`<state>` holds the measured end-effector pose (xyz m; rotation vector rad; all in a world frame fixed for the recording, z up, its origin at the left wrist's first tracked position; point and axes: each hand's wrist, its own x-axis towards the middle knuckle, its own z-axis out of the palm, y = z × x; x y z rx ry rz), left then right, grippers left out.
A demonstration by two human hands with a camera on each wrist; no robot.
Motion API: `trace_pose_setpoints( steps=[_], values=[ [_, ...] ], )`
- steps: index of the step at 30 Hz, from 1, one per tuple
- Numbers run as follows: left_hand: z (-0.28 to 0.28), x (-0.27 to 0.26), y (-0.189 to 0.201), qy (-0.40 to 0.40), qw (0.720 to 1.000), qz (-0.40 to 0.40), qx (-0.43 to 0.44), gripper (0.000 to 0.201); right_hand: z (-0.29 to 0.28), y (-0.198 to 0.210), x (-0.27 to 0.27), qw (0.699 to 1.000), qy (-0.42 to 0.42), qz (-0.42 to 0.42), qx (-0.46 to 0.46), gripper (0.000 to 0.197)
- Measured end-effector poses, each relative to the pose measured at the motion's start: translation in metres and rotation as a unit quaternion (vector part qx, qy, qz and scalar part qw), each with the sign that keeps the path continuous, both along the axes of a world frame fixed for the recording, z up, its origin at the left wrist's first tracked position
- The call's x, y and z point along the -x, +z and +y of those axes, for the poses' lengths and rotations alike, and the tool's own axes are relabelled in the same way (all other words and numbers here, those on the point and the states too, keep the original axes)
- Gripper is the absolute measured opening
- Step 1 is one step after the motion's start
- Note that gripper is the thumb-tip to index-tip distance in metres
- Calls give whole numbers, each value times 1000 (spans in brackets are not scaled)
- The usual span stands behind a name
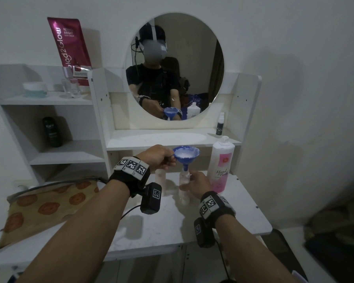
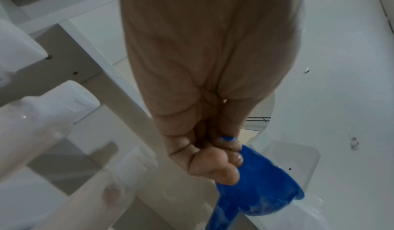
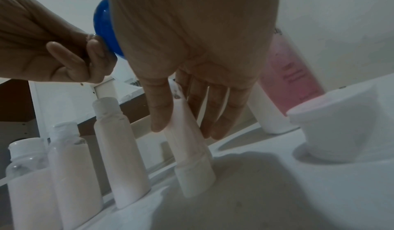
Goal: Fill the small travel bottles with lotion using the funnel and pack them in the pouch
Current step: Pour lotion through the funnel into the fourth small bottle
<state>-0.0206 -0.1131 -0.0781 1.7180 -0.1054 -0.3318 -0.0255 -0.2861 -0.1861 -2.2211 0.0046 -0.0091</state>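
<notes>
Left hand (image 1: pixel 158 158) pinches funnel (image 1: pixel 186 155) handle; right hand (image 1: pixel 196 184) grasps travel bottle (image 3: pixel 192 166), its neck hidden behind that hand

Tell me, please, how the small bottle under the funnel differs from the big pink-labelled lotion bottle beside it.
The small travel bottle is far shorter than the large lotion bottle. The small one is plain; the large one carries a pink label. The blue funnel sits in the small one's neck and the right hand holds it; the large one stands untouched. Both stand on the table.

"Glad2Glow" on tube (image 1: pixel 70 50); "Hand" on btl (image 1: pixel 221 160)
</notes>
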Motion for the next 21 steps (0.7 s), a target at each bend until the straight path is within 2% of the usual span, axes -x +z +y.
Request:
trace_pose_setpoints(
  steps=[21],
  values=[
    [-1, -2, -1, 9, 1000, 0, -21, 24, -2, 1, 1, 1000, 11, 5, -9, 48]
  ],
)
